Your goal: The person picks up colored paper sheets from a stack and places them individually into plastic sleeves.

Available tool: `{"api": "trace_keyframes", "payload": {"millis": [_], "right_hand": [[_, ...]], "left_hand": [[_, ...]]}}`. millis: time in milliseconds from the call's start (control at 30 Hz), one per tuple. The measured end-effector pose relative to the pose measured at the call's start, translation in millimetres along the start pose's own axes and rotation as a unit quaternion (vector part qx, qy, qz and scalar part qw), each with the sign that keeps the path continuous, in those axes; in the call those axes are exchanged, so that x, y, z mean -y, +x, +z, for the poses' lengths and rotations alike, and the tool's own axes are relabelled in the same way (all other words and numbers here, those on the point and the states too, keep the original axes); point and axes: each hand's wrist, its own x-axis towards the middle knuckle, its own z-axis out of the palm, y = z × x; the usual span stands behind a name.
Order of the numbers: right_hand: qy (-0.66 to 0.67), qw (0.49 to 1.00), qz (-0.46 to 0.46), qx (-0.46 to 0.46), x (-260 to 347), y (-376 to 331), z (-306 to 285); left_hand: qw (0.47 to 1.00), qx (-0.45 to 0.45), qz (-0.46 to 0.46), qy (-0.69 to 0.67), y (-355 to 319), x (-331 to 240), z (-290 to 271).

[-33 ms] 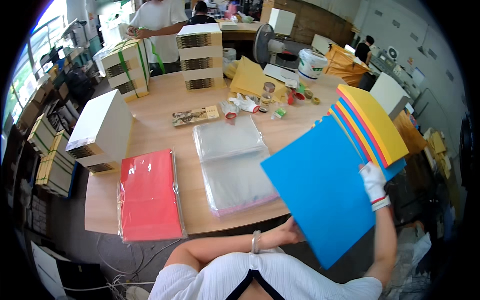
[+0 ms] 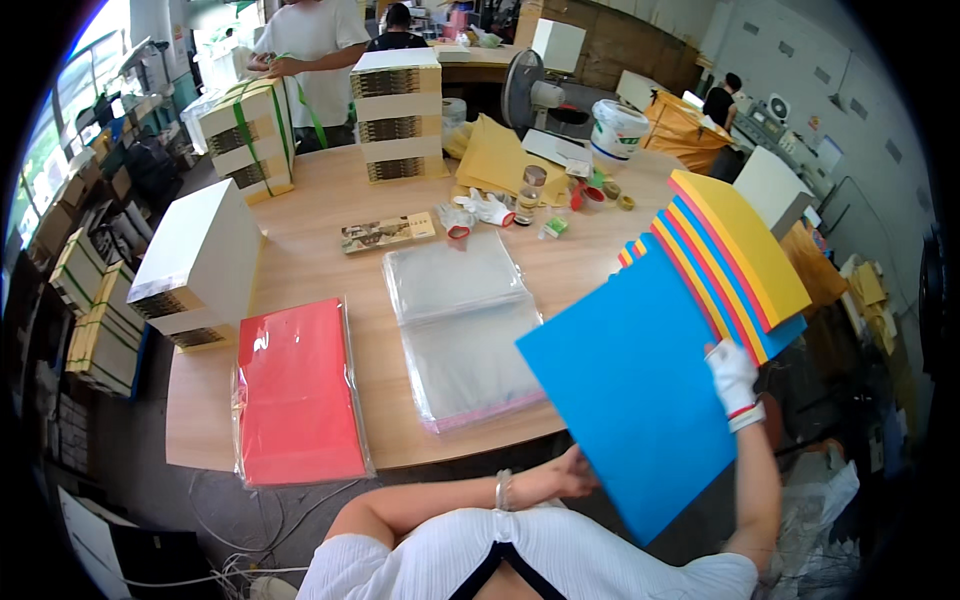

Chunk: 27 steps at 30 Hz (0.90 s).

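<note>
A large blue sheet of card (image 2: 640, 390) slants across the right front of the table, its near corner hanging past the edge toward me. My right hand (image 2: 733, 375), in a white glove with a red-trimmed cuff, grips the sheet's right edge. At the sheet's lower left edge is my bare left hand (image 2: 573, 473), its fingers closed there and partly hidden by the card. Just beyond my right hand rises a fanned stack of yellow, pink and blue sheets (image 2: 745, 240). Left of the blue sheet lie clear plastic sleeves (image 2: 465, 350).
A wrapped red pack (image 2: 303, 395) lies at the table's left front. Banded white stacks (image 2: 205, 250) stand behind it. Gloves (image 2: 485, 208), a jar (image 2: 530, 195), tape rolls and brown envelopes (image 2: 497, 155) sit farther back, near a fan (image 2: 527, 88). Another person (image 2: 315, 50) handles green strapping.
The blue sheet has shifted slightly away from the stack, showing more coloured edges. My right hand has moved a little left and down along with it.
</note>
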Motion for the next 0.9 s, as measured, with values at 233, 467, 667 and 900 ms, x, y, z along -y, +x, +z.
{"api": "trace_keyframes", "payload": {"millis": [233,467,667,900], "right_hand": [[0.178,0.975,0.104,0.086,-54,-187,130],[0.254,0.946,0.191,0.062,-23,-294,168],[0.158,0.958,0.159,0.179,-9,-249,149],[0.086,0.958,0.007,0.275,11,-173,174]], "left_hand": [[0.985,0.148,-0.085,0.011,-69,65,-30],[0.810,-0.305,0.095,0.491,-122,2,-167],[0.436,-0.496,0.088,0.746,-87,-25,-224],[0.486,-0.501,0.039,0.715,-78,-33,-238]]}}
